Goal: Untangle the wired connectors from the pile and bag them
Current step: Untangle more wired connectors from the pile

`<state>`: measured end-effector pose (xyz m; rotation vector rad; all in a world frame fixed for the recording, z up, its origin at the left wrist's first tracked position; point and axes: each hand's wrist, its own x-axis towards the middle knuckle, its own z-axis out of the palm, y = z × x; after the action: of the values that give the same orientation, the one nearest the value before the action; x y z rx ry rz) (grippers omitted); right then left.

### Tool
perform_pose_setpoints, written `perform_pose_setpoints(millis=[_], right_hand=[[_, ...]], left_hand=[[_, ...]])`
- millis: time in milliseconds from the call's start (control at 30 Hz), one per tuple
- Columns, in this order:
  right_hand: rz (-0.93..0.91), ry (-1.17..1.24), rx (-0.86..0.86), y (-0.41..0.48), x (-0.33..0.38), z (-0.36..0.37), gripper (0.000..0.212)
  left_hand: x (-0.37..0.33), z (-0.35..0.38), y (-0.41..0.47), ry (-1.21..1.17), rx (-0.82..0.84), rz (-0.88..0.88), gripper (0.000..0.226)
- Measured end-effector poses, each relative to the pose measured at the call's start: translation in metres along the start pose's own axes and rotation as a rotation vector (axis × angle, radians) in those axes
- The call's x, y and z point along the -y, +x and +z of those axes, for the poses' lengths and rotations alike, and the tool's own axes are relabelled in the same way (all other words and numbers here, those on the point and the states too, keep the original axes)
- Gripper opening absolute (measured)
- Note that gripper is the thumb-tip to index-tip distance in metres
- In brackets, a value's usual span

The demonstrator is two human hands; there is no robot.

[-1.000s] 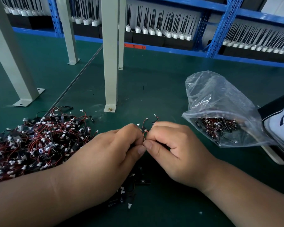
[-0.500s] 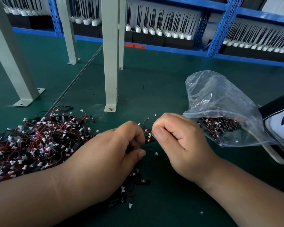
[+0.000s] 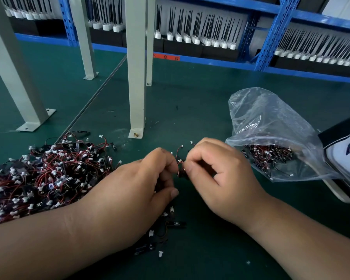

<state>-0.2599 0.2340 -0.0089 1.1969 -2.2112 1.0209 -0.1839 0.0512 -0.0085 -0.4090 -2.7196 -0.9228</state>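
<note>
A tangled pile of wired connectors, red and black leads with white plugs, lies at the left on the green mat. My left hand and my right hand meet at the centre, both pinching a small cluster of connectors whose leads stick up between the fingertips. More connectors lie under my left palm. A clear zip bag sits to the right, mouth toward my right hand, with a heap of bagged connectors inside.
Grey metal posts stand bolted to the mat behind the hands. A black-and-white object lies at the right edge beside the bag. Blue shelving with rows of black antennas runs along the back.
My right hand drew slightly right and up, away from the left, stretching the small cluster between them, then came back close. The pile and the bag have not moved.
</note>
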Motion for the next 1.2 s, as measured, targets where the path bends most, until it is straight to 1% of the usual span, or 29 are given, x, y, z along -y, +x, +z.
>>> perform_pose_setpoints(millis=[67,133,233,300,567,667,800,933,1067,1133,1167,1200], right_hand=[[0.043,0.039,-0.106,0.001,-0.003,-0.002,0.017],[0.138,0.093,-0.189,0.002,-0.007,-0.003,0.018],[0.288,0.176,-0.247,0.002,-0.010,-0.002,0.018],[0.335,0.194,-0.260,0.003,-0.010,-0.001,0.017],[0.414,0.184,-0.287,0.004,-0.012,0.001,0.007],[0.405,0.152,-0.304,0.004,-0.015,0.001,0.009],[0.405,0.156,-0.317,0.004,-0.016,0.002,0.018],[0.417,0.189,-0.284,0.003,-0.017,0.002,0.027],[0.442,0.174,-0.196,0.003,-0.017,0.004,0.025],[0.483,0.111,-0.093,0.005,-0.015,0.006,0.030],[0.507,0.036,-0.002,0.007,-0.014,0.008,0.040],[0.518,-0.066,0.125,0.008,-0.013,0.009,0.056]], left_hand=[[0.000,0.000,-0.001,0.017,0.012,-0.004,0.031],[0.000,0.000,-0.001,0.030,0.020,0.003,0.031],[-0.001,-0.001,-0.001,0.058,0.043,0.011,0.026],[-0.001,-0.002,-0.002,0.066,0.055,0.015,0.023],[-0.003,-0.004,-0.002,0.092,0.071,0.025,0.019],[-0.003,-0.005,-0.003,0.108,0.080,0.034,0.024],[-0.005,-0.007,-0.003,0.148,0.119,0.065,0.038],[-0.006,-0.008,-0.003,0.178,0.142,0.083,0.043],[-0.006,-0.007,-0.003,0.198,0.155,0.085,0.040],[-0.005,-0.006,-0.003,0.213,0.148,0.077,0.035],[-0.004,-0.005,-0.003,0.222,0.136,0.071,0.032],[-0.004,-0.004,-0.003,0.233,0.123,0.063,0.028]])
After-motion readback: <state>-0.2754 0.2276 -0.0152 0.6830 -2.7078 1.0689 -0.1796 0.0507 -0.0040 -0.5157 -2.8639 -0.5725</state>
